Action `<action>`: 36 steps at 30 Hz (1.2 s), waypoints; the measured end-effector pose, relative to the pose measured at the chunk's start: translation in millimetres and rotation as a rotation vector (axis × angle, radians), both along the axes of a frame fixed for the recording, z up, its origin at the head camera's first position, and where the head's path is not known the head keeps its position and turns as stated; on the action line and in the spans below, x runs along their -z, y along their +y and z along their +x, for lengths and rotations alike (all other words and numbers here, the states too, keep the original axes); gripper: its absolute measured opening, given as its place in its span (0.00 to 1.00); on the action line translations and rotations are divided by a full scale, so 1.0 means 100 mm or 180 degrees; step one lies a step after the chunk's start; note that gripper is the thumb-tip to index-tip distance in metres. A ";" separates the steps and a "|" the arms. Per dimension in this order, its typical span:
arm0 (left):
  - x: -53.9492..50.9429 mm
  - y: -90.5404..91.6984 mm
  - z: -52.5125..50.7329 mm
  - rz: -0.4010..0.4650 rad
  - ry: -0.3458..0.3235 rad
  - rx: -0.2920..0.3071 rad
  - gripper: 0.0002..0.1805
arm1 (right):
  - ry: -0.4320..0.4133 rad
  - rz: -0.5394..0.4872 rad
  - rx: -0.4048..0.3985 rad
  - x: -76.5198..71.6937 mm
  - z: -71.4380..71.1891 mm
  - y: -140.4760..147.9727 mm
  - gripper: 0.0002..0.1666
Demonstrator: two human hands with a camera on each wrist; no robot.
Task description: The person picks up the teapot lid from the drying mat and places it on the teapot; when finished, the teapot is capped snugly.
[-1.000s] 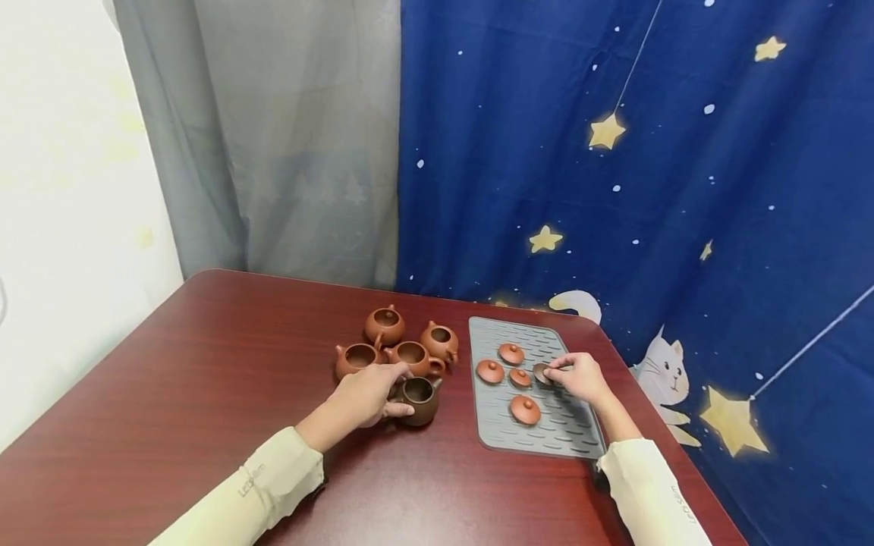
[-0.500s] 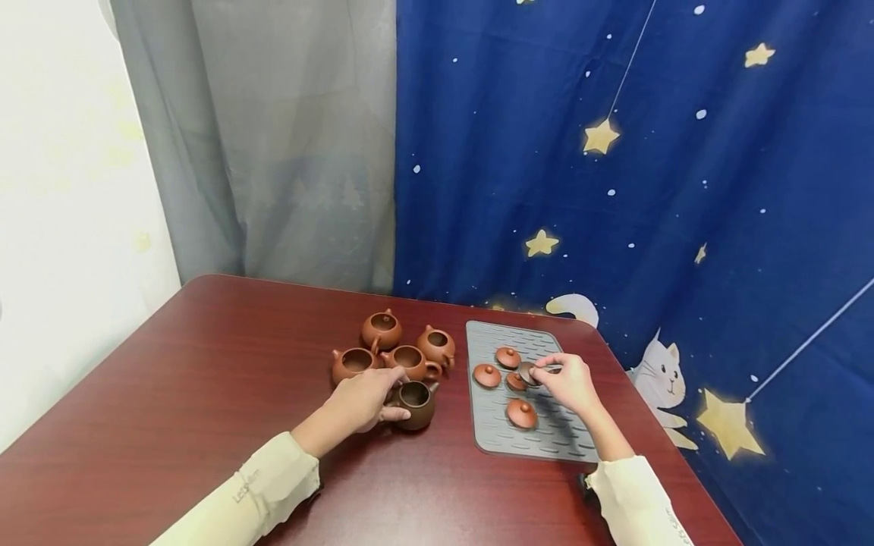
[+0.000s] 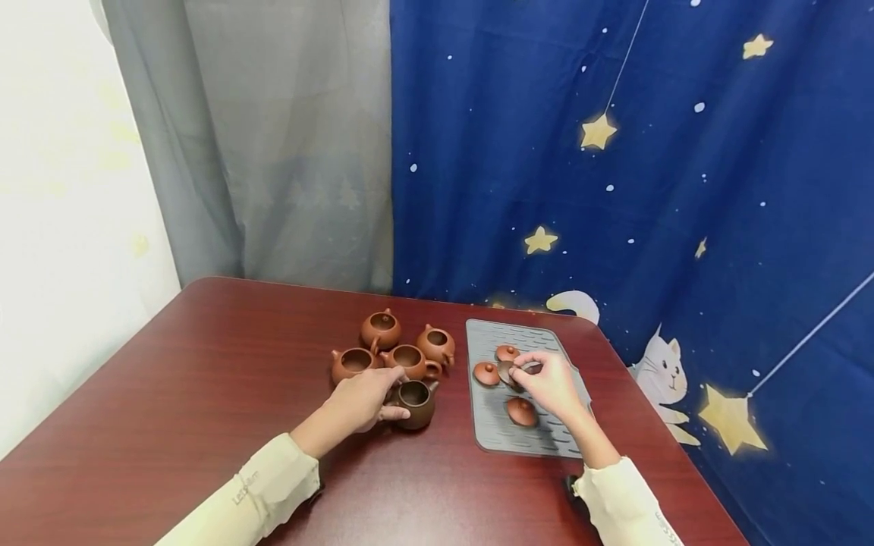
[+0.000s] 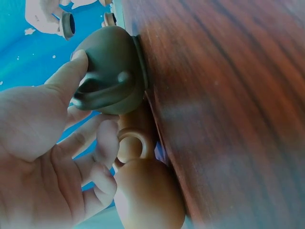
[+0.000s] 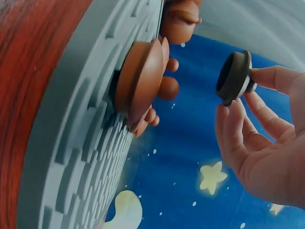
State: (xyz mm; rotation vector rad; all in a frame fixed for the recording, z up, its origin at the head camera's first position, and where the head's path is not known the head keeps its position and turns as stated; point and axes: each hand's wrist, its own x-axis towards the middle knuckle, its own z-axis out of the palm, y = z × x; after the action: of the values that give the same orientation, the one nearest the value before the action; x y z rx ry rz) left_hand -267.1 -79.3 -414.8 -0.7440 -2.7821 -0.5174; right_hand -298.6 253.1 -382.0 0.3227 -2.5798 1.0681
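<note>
My left hand (image 3: pixel 362 396) grips a dark brown lidless teapot (image 3: pixel 418 415) standing on the table. In the left wrist view its thumb lies against the teapot's body, beside the handle (image 4: pixel 107 95). My right hand (image 3: pixel 556 385) pinches a dark brown teapot lid (image 5: pixel 233 78) between thumb and fingers, raised above the grey mat with its hollow side facing away from the palm. Under and around it, orange-brown lids lie on the mat: one to the left (image 3: pixel 486 374), one behind (image 3: pixel 507 353), one nearer (image 3: pixel 522 412).
Several orange-brown teapots without lids stand close together beyond my left hand, among them a back one (image 3: pixel 381 329), a right one (image 3: pixel 437 345) and a middle one (image 3: pixel 408 362). The grey ridged mat (image 3: pixel 495 436) lies on the right of the red-brown table (image 3: pixel 225 379). Curtains hang behind.
My right hand has lifted the dark lid and carried it leftward over the mat, now covering the small orange-brown lid from the head view. The left hand stays on the dark teapot.
</note>
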 end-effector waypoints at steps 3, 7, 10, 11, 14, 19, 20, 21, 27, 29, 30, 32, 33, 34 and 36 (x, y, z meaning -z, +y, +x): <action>0.00 0.00 0.02 0.0045 -0.0019 -0.0009 0.26 | 0.0130 0.0006 -0.0020 0.03 0.02 -0.07 0.04; 0.00 0.00 0.04 0.0055 -0.0026 -0.0013 0.26 | 0.0131 -0.0038 -0.0011 0.04 0.05 -0.15 0.05; -0.01 0.00 0.04 0.0072 -0.0017 -0.0012 0.26 | 0.0145 -0.0081 -0.0059 0.03 0.06 -0.21 0.06; -0.01 0.00 0.04 0.0087 -0.0022 -0.0014 0.26 | 0.0162 -0.0086 -0.0088 0.02 0.07 -0.24 0.06; -0.01 0.00 0.03 0.0118 -0.0027 -0.0016 0.25 | 0.0190 -0.0110 -0.0170 -0.01 0.08 -0.32 0.06; 0.00 0.00 0.02 0.0121 -0.0038 -0.0015 0.25 | 0.0143 -0.0155 -0.0246 -0.01 0.12 -0.45 0.06; 0.00 -0.01 0.02 0.0128 -0.0036 -0.0012 0.25 | 0.0136 -0.0175 -0.0284 -0.01 0.12 -0.48 0.07; 0.00 -0.01 0.02 0.0130 -0.0031 -0.0013 0.25 | 0.0133 -0.0183 -0.0328 -0.01 0.13 -0.50 0.07; -0.01 -0.01 0.00 0.0162 0.0005 0.0059 0.25 | 0.0125 -0.0220 -0.0618 0.00 0.15 -0.63 0.06; -0.01 -0.01 0.01 0.0182 0.0013 0.0095 0.25 | 0.0159 -0.0197 -0.0668 0.01 0.15 -0.67 0.06; -0.01 -0.01 0.01 0.0188 0.0017 0.0105 0.25 | 0.0175 -0.0189 -0.0697 0.02 0.15 -0.69 0.06; 0.00 -0.01 0.02 0.0204 0.0024 0.0110 0.25 | 0.0203 -0.0157 -0.0735 0.03 0.16 -0.73 0.06; 0.00 -0.01 0.01 0.0211 0.0020 0.0106 0.25 | 0.0211 -0.0139 -0.0761 0.04 0.15 -0.75 0.06; 0.01 -0.01 0.01 0.0212 0.0019 0.0098 0.25 | 0.0216 -0.0113 -0.0786 0.05 0.16 -0.77 0.06; 0.01 -0.01 0.00 0.0229 0.0006 0.0086 0.25 | 0.0207 -0.0068 -0.0840 0.07 0.16 -0.82 0.06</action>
State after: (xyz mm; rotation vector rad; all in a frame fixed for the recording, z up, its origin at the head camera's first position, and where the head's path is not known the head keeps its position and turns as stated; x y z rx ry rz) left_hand -266.8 -80.6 -416.2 -0.7666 -2.7392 -0.6181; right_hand -282.9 171.3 -388.9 0.6964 -2.5151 1.1500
